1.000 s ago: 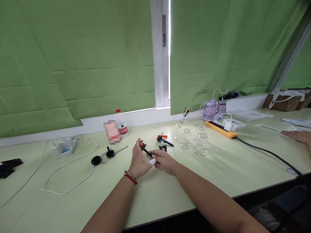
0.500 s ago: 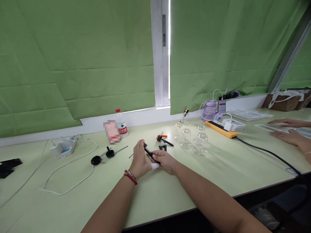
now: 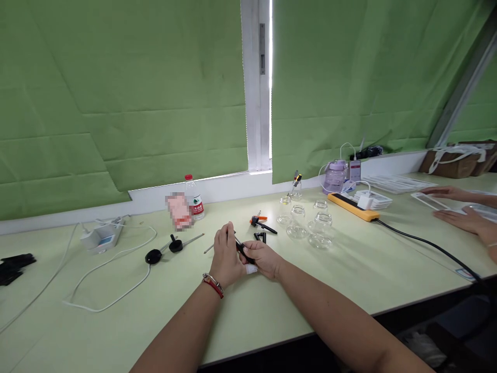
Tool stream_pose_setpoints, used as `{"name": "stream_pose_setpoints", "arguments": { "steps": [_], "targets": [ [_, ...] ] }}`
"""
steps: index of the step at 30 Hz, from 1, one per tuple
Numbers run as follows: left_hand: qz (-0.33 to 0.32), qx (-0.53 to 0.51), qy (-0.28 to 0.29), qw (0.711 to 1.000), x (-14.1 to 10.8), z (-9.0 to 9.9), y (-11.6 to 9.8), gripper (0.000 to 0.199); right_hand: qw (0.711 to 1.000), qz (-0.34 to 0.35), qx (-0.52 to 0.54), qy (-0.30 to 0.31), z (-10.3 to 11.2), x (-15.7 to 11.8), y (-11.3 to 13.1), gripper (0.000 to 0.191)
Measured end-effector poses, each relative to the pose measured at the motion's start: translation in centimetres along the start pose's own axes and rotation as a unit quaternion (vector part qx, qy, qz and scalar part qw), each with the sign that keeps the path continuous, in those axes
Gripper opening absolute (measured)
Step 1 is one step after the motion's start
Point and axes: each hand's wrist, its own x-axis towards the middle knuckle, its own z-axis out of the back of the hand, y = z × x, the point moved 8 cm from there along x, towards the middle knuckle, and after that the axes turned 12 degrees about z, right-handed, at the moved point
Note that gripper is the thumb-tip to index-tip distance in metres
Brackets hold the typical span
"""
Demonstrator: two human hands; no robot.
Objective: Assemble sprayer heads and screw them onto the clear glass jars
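Observation:
My right hand (image 3: pixel 263 259) is closed on the lower end of a slim black stick-like part (image 3: pixel 244 254), held slanted above the table. My left hand (image 3: pixel 226 257), its thumb wrapped in white, closes round the upper end and hides much of it. A thin metal rod (image 3: pixel 209 248) shows to the left of my left hand; whether it is held or lies on the table I cannot tell. Just beyond my hands lie small black pieces (image 3: pixel 264 237) and a black part with a handle (image 3: pixel 264 225), beside an orange-handled item (image 3: pixel 261 218).
Several clear glass jars (image 3: pixel 297 223) stand to the right, near a yellow power strip (image 3: pixel 353 206). Round black pieces with metal rods (image 3: pixel 176 244) and a white cable (image 3: pixel 97 310) lie left. A water bottle (image 3: pixel 195 199) stands behind. Another person's hands (image 3: pixel 462 217) work far right.
My left hand has shifted slightly right and down along the black part, its fingers covering more of the upper end. The other person's hands have moved a white frame-like sheet slightly.

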Motion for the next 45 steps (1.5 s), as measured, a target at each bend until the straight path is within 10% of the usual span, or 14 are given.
{"name": "stream_pose_setpoints", "arguments": {
  "steps": [45],
  "targets": [
    [0.039,0.08,-0.01,0.996,0.1,0.9,-0.9,0.094,0.996,0.012,-0.072,-0.051,0.9,0.3,1.0,0.022]
  ]
}}
